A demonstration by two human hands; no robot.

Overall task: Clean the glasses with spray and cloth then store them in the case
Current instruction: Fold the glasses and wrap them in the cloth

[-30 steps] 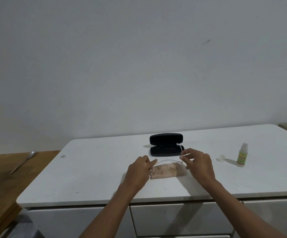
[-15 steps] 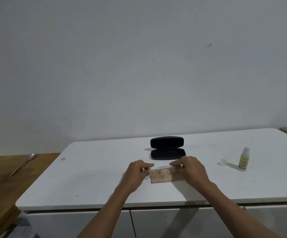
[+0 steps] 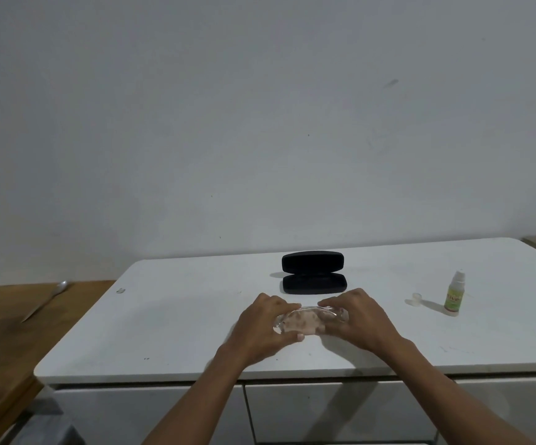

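Observation:
Clear-framed glasses (image 3: 308, 311) are folded and held low over the white table (image 3: 170, 319), one end in each hand. My left hand (image 3: 265, 324) grips the left end; my right hand (image 3: 358, 316) grips the right end. A pinkish patterned cloth (image 3: 302, 322) lies just under the glasses, seen through the lenses. The black case (image 3: 313, 273) stands open right behind my hands, nothing visible inside. The small green spray bottle (image 3: 454, 293) stands upright at the right, its clear cap (image 3: 417, 297) off and lying beside it.
A knife (image 3: 43, 301) lies on the wooden surface (image 3: 3, 332) to the left. White drawers sit under the table's front edge. A grey wall rises behind the table.
The arms of the glasses have been folded in. Both hands have come together and lowered the glasses over the cloth.

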